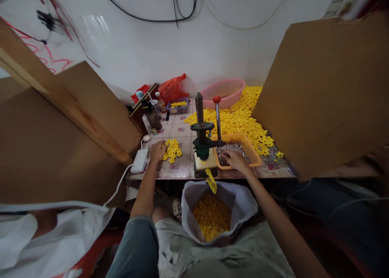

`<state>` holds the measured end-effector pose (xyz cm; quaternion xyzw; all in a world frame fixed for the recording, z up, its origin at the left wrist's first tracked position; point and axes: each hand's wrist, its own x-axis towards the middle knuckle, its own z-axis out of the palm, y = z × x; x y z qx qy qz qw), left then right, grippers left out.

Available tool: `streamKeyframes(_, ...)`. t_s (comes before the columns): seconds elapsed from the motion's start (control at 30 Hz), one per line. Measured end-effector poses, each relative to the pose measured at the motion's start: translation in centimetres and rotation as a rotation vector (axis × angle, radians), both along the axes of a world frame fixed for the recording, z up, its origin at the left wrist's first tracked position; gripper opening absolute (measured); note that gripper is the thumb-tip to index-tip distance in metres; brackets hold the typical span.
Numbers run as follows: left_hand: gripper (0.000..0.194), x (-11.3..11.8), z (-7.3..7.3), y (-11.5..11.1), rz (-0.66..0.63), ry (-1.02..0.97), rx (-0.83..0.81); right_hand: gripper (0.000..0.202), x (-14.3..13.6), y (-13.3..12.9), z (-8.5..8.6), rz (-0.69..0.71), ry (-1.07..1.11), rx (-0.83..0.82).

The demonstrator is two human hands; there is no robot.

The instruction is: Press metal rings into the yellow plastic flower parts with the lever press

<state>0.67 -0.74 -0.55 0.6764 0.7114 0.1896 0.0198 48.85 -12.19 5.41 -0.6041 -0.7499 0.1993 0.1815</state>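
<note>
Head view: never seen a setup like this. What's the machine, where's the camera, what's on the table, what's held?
There is no robot here: the one picture comes from a camera on a person's head, looking forward and down at two bare hands. The green machine looks like a hand press, with a red-knobbed lever. On the table, the left hand is at a small yellow pile; the right hand is in an orange tray of small shiny bits. Whether either grips a piece is too small to tell. Behind are a big yellow pile and a pink basin. A white bag below holds more yellow pieces.
</note>
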Motion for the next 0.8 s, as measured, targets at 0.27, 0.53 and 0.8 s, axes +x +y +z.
streamKeyframes(0.27, 0.048, 0.1, -0.1, -0.2, 0.002, 0.004, 0.028, 0.026, 0.0, 0.2, -0.1, 0.016, 0.001, 0.002)
streamKeyframes(0.53, 0.052, 0.1, -0.1, 0.1, -0.002, 0.009, -0.015, 0.027, 0.1, 0.3, -0.1, 0.023, -0.004, -0.014)
streamKeyframes(0.8, 0.051, 0.5, 0.5, 0.1, -0.023, 0.007, -0.025, 0.03, 0.6, 0.9, -1.1, 0.032, 0.009, 0.038)
